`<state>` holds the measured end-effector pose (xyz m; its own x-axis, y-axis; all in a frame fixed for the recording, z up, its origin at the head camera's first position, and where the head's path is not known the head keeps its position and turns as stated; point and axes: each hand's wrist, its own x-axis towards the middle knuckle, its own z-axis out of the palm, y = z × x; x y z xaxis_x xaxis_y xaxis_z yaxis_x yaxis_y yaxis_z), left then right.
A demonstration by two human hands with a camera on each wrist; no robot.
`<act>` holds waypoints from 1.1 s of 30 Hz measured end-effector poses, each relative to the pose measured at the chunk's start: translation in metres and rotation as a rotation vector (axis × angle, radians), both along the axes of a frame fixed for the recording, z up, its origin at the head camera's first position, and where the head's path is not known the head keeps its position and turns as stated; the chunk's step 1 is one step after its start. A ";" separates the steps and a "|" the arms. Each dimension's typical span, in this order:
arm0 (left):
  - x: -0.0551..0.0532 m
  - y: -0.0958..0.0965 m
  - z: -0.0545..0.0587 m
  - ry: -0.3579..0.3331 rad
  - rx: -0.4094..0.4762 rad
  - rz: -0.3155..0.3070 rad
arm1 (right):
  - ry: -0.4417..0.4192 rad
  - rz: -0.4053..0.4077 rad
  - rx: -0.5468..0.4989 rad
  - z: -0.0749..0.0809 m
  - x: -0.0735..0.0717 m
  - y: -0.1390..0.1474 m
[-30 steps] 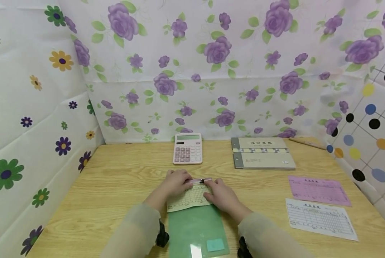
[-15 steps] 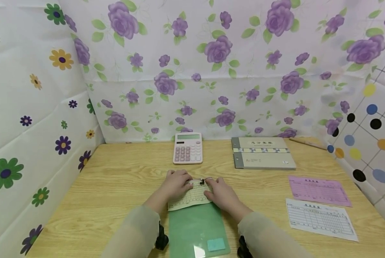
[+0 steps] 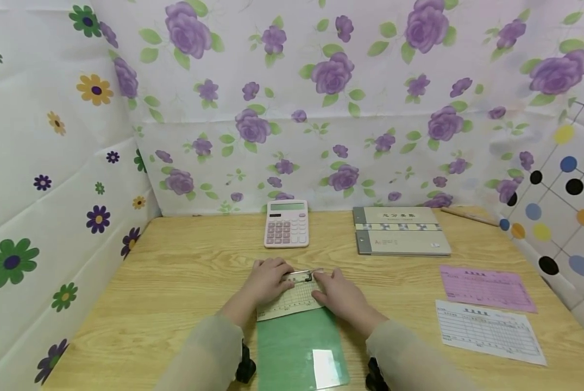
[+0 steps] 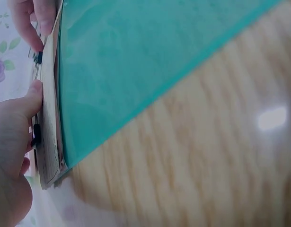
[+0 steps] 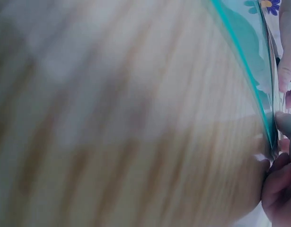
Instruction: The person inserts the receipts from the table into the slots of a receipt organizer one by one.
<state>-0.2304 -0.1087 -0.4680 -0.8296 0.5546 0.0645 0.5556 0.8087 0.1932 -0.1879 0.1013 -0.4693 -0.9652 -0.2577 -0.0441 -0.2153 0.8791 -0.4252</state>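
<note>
A green see-through folder (image 3: 299,347) lies on the table, with a pale yellow printed form (image 3: 292,304) over its top part. Along the top edge runs a metal paper fastener (image 3: 297,276) with black sliders. My left hand (image 3: 267,282) grips the left part of this edge, thumb on the metal strip and fingers behind. One black slider (image 4: 36,136) shows under that hand in the left wrist view. My right hand (image 3: 343,301) pinches the fastener's right end, fingertips at the other slider (image 4: 39,57). The right wrist view shows the folder's edge (image 5: 247,71) beside the fingers.
A pink calculator (image 3: 286,224) stands behind the hands. At the back right lie a grey-beige ledger book (image 3: 401,231) and a thin brown stick (image 3: 469,216). A pink form (image 3: 487,288) and a white form (image 3: 489,331) lie at the right. Patterned cloth surrounds the wooden table.
The fastener's metal strip, raised a second ago, now lies flatter along the top edge. The right fingertips have shifted slightly at its right end; the left hand keeps its grip.
</note>
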 end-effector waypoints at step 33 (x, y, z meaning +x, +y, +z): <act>0.000 -0.006 -0.016 -0.128 0.206 0.072 | -0.078 0.046 -0.130 0.016 0.021 0.103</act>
<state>-0.2304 -0.1149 -0.4843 -0.8751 0.4799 0.0623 0.4587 0.7813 0.4233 -0.1669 0.2045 -0.4529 -0.9471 -0.3105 -0.0818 -0.2164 0.8054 -0.5518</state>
